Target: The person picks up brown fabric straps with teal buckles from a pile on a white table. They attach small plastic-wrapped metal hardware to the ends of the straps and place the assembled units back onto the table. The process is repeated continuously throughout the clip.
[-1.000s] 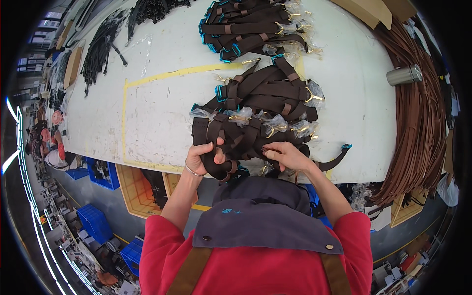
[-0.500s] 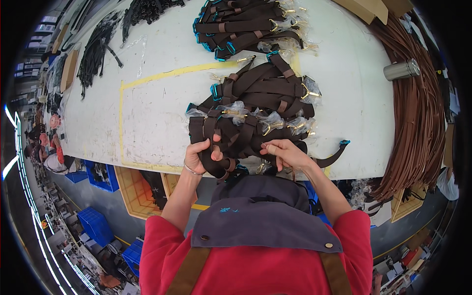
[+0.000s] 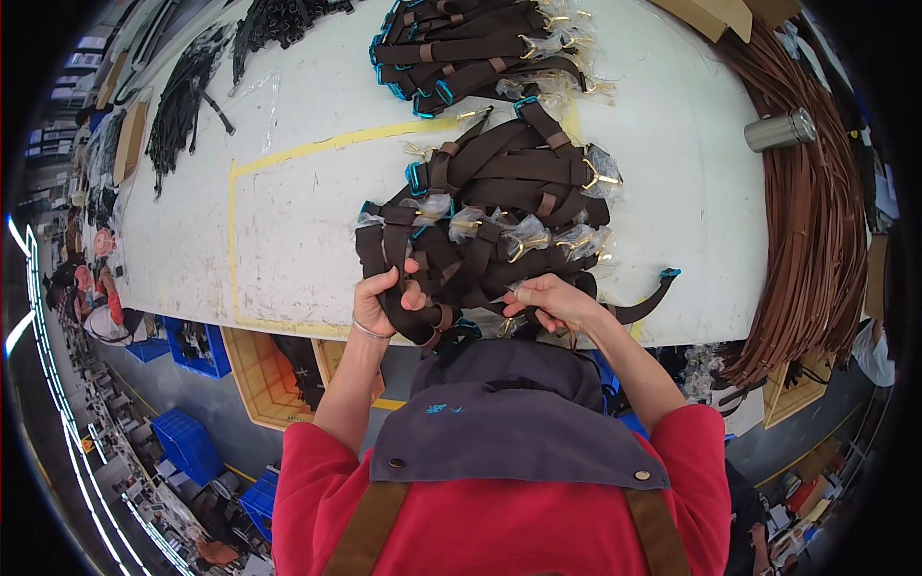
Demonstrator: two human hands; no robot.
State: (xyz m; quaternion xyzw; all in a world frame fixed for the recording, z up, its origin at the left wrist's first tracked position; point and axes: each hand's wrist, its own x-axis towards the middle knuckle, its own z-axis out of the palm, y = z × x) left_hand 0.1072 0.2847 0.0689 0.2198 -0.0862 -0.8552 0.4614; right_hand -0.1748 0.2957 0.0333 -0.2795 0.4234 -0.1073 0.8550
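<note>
My left hand [image 3: 382, 300] is closed round a dark brown webbing strap [image 3: 396, 252] that hangs in loops at the table's front edge. My right hand [image 3: 557, 302] is pinched, thumb against forefinger, over the near side of the same heap; what lies between the fingertips is too small to make out. The heap of brown webbing straps [image 3: 519, 173] carries blue buckles [image 3: 414, 179] and gold hooks [image 3: 603, 179] in clear plastic wrap. One loose strap end [image 3: 642, 310] with a blue tip sticks out to the right of my right hand.
A second strap pile [image 3: 471, 48] lies farther back on the white table [image 3: 307, 230]. Long brown strips [image 3: 802, 230] and a metal flask [image 3: 780, 131] are at the right. Black straps [image 3: 187, 106] lie far left. Yellow crates [image 3: 264, 374] and blue bins [image 3: 190, 442] stand below the front edge.
My left hand has shifted slightly left with its strap, and a plastic-wrapped hook beside it has moved left too. My right hand keeps its pinch in nearly the same place.
</note>
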